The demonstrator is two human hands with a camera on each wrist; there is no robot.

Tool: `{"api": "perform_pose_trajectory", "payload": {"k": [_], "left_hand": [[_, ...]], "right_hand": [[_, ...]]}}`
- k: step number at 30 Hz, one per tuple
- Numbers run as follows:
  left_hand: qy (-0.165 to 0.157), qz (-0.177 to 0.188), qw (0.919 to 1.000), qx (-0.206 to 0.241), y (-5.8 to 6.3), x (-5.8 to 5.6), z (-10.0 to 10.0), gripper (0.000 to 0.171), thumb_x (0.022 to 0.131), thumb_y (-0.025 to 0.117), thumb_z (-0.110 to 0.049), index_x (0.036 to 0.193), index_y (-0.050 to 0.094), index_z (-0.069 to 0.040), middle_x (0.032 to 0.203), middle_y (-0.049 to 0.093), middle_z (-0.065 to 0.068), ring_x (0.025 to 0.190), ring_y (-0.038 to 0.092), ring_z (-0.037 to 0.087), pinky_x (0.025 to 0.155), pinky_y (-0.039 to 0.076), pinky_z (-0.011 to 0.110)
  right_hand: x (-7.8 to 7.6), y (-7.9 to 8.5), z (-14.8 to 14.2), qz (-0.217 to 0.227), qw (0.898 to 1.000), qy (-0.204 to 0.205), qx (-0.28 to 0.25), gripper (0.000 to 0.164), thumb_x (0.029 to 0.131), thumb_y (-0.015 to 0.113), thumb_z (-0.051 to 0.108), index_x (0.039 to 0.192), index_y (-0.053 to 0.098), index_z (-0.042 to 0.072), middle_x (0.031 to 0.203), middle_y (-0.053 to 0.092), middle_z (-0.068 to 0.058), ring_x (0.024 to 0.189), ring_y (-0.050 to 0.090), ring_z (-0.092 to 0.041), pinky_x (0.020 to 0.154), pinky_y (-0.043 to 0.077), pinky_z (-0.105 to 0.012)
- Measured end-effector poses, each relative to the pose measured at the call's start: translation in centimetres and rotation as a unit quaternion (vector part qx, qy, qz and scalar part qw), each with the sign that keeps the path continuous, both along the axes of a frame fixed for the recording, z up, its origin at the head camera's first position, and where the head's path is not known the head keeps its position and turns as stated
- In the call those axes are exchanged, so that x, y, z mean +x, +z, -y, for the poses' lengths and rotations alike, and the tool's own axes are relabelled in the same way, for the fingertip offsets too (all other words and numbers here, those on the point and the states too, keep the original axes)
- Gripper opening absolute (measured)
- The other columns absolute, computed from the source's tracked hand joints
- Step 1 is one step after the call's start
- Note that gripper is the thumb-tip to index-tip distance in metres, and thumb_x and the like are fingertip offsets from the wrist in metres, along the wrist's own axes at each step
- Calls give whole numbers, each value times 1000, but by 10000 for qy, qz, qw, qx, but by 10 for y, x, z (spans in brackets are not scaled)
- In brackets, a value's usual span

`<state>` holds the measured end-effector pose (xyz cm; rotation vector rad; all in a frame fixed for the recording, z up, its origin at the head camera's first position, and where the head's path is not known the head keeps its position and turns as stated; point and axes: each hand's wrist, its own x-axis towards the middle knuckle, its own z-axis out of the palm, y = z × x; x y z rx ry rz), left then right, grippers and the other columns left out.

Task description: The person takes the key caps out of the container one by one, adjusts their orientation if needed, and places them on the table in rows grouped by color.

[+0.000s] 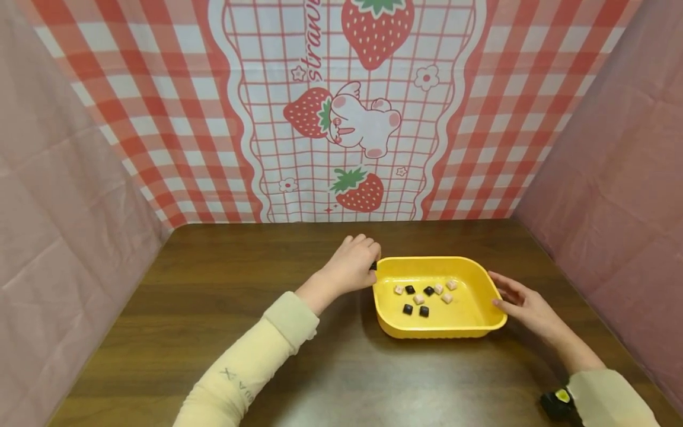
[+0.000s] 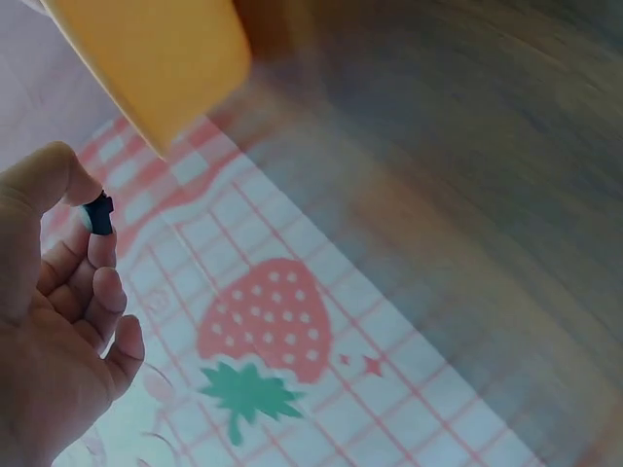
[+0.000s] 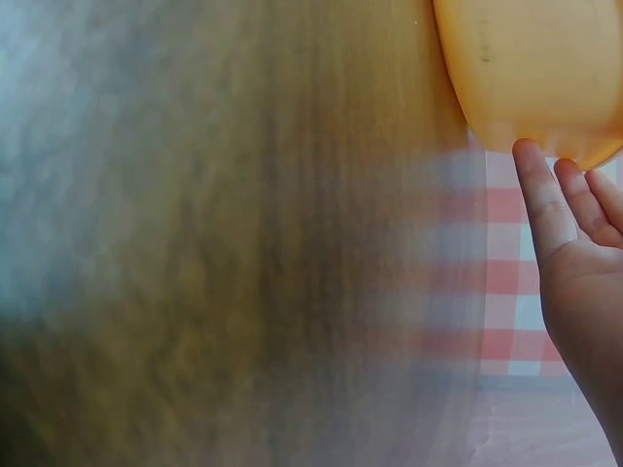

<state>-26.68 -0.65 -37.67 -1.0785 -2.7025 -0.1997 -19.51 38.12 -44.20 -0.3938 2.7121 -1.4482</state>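
Note:
A yellow plastic tray [image 1: 443,332] is on the brown table, right of the middle. Several small square keycap-like pieces, pale pink [image 1: 418,299] and black [image 1: 408,309], lie scattered over its floor. At the tray's left end, my left hand [image 1: 349,264] pinches a small black keycap-like piece [image 2: 100,212] between thumb and forefinger, with the other fingers loosely bent. My right hand [image 1: 525,305] is at the opposite end, its thumb by the rim. Its fingertips [image 3: 526,151] rest against the tray's outer wall, fingers fairly straight.
The wooden table [image 1: 213,296] meets a red-and-white strawberry-print cloth [image 1: 352,178] at the back. Pink cloth hangs at the left [image 1: 69,207] and right [image 1: 608,178] sides. A black device [image 1: 555,405] sits by the right sleeve.

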Motion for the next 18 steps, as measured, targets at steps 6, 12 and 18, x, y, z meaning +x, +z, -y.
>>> {"api": "perform_pose_trajectory", "payload": {"k": [6, 12, 18], "left_hand": [[271, 215, 9992, 188, -10, -10, 26, 19, 76, 68, -20, 92, 58, -15, 88, 55, -3, 82, 44, 15, 73, 34, 31], [438, 437, 9980, 156, -26, -20, 41, 20, 75, 69, -21, 90, 57, -15, 87, 54, -3, 82, 46, 16, 71, 35, 32], [696, 783, 9945, -95, -40, -28, 52, 19, 78, 69, -24, 91, 57, -17, 86, 53, -3, 82, 46, 16, 71, 34, 33]], "right_hand": [[1, -2, 0, 22, 10000, -4, -28, 60, 93, 57, 14, 144, 30, -2, 134, 45, 13, 106, 47, 17, 79, 47, -13], [2, -2, 1, 31, 10000, -73, 45, 60, 93, 57, 16, 144, 31, -2, 131, 44, 19, 104, 47, 19, 79, 46, -12], [1, -1, 7, -33, 9998, 82, -154, 59, 93, 57, 12, 143, 31, -4, 126, 45, 25, 106, 49, 16, 78, 48, -14]]}}
